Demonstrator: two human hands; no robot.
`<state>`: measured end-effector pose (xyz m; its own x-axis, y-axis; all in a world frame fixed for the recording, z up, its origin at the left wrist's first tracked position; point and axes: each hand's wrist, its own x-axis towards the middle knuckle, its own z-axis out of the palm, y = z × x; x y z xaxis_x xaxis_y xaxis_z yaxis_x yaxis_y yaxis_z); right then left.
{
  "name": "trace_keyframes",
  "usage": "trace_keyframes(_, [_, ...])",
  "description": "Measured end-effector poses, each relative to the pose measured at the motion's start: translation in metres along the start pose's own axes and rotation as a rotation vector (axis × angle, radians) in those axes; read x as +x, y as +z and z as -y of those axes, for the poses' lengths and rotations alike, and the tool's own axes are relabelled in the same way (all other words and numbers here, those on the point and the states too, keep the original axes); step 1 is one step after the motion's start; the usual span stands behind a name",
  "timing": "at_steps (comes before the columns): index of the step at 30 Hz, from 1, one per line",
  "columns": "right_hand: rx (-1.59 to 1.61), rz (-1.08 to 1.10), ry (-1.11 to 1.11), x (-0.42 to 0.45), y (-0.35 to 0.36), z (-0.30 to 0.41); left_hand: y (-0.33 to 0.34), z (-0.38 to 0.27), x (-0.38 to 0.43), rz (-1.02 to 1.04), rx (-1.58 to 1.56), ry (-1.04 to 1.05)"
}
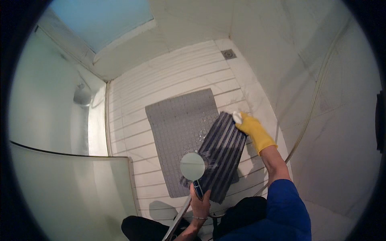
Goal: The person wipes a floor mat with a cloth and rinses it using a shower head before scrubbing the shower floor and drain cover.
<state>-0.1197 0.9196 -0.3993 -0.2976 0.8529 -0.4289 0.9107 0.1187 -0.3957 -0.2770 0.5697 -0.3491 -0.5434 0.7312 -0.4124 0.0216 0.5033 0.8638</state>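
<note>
My left hand (200,202), bare with a bracelet at the wrist, grips the handle of a hand shower (192,166) with a round head. Water sprays from the head onto a dark striped mat (224,156). My right hand (248,125), in a yellow rubber glove, holds a small white object (237,117) at the striped mat's upper corner; the fingers partly hide that object, and its kind cannot be told. The striped mat lies slanted over the right part of a wet grey textured bath mat (178,126) on the floor.
The grooved tile floor (181,70) has a square drain (228,54) near the far right corner. A frosted glass panel (69,186) stands at the left. A hose (315,96) runs down in front of the right wall. Dark-clothed knees (137,227) are at the bottom.
</note>
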Motion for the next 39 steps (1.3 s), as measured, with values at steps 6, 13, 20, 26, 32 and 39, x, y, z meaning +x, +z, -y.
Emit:
trace_keyframes(6, [0.453,0.163,-0.655,-0.075,0.098,0.029,-0.014,0.013,-0.005,-0.037,-0.27,-0.143])
trace_keyframes(13, [-0.099,-0.113,-0.036,0.025,0.014,-0.03,-0.008,0.027,-0.007,0.041,0.03,-0.021])
trace_keyframes(20, [1.341,0.891,0.563,-0.136,0.089,0.057,-0.022,0.012,-0.016,-0.023,-0.164,-0.133])
trace_keyframes(26, [0.21,-0.234,-0.035,-0.033,0.019,-0.049,-0.017,-0.005,-0.006,0.108,-0.126,-0.066])
trace_keyframes(32, [0.099,0.55,-0.485,-0.172,0.018,0.063,-0.03,0.014,-0.011,0.027,-0.14,-0.123])
trace_keyframes(39, [0.096,-0.144,-0.043,-0.01,0.024,-0.031,-0.027,-0.007,-0.004,0.189,-0.097,-0.116])
